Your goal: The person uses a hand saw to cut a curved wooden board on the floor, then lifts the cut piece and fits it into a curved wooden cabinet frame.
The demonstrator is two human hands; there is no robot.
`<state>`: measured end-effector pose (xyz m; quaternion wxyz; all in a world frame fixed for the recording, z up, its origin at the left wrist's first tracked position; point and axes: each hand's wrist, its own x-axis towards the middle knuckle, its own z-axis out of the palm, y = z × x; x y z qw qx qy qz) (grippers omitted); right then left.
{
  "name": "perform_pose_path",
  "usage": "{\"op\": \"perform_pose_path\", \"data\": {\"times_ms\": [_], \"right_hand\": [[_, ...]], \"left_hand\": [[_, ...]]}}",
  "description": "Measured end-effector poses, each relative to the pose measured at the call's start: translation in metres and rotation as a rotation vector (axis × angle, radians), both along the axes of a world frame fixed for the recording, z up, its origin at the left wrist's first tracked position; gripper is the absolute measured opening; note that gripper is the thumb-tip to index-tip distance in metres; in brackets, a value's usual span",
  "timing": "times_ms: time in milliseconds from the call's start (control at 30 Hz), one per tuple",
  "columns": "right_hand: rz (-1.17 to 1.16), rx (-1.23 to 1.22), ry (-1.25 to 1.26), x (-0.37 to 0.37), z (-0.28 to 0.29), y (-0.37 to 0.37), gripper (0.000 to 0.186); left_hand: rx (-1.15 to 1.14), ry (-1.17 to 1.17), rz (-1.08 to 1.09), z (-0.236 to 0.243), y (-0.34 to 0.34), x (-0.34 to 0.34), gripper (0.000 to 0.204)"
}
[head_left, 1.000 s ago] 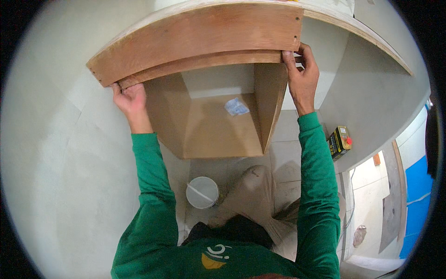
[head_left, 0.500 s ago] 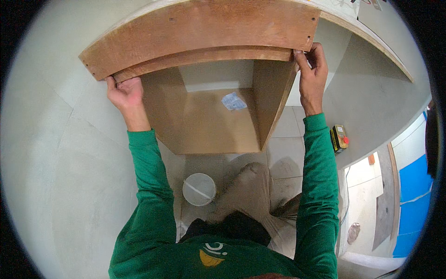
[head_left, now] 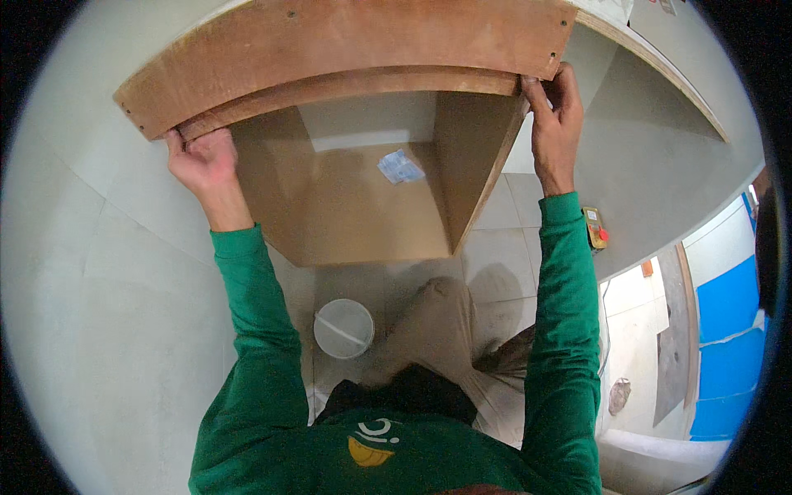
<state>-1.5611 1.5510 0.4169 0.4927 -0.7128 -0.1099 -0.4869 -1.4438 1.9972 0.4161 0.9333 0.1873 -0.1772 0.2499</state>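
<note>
A brown wooden panel (head_left: 346, 37), with small holes near its ends, spans the top of the view. Beneath its lower edge runs a narrower wooden strip (head_left: 355, 83). My left hand (head_left: 203, 158) is curled under the panel's left end, fingertips hidden behind the wood. At the right end, my right hand (head_left: 553, 107) pinches the lower corner between thumb and fingers. Below the strip, between my arms, an open box-like wooden compartment (head_left: 371, 223) shows a light back wall. A small blue-and-white packet (head_left: 401, 167) lies inside it.
A white round bucket (head_left: 344, 328) stands on the tiled floor by my bent knee. Beyond my right sleeve sits a small yellow-and-black container with a red cap (head_left: 603, 235). Pale walls curve in on both sides, and blue sheeting (head_left: 730, 309) shows at far right.
The view has shifted slightly, so the panel's left end and my left hand appear farther left. Both hands keep the same hold at the panel's ends.
</note>
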Motion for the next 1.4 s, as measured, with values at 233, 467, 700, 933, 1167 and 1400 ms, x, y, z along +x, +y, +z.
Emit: {"op": "perform_pose_path", "data": {"times_ms": [233,467,700,933,1167,1400], "right_hand": [[0.016,0.02,0.044,-0.002,0.0,-0.001,0.021],[0.078,0.044,0.043,-0.003,0.0,-0.004,0.021],[0.067,0.035,0.035,0.001,-0.003,-0.008,0.025],[0.136,0.036,0.168,-0.023,-0.022,-0.014,0.054],[0.221,-0.024,0.204,-0.057,-0.063,-0.02,0.068],[0.235,-0.031,0.25,-0.047,-0.069,-0.028,0.072]], "left_hand": [[-0.046,-0.02,-0.04,-0.001,0.005,0.003,0.044],[-0.068,0.041,-0.014,0.002,0.002,0.0,0.042],[-0.098,0.031,-0.011,0.001,0.004,0.006,0.042],[-0.008,-0.01,-0.064,-0.004,0.013,0.005,0.046],[-0.002,0.117,-0.041,-0.007,0.009,0.005,0.047],[0.012,0.067,-0.097,-0.01,-0.002,-0.006,0.043]]}}
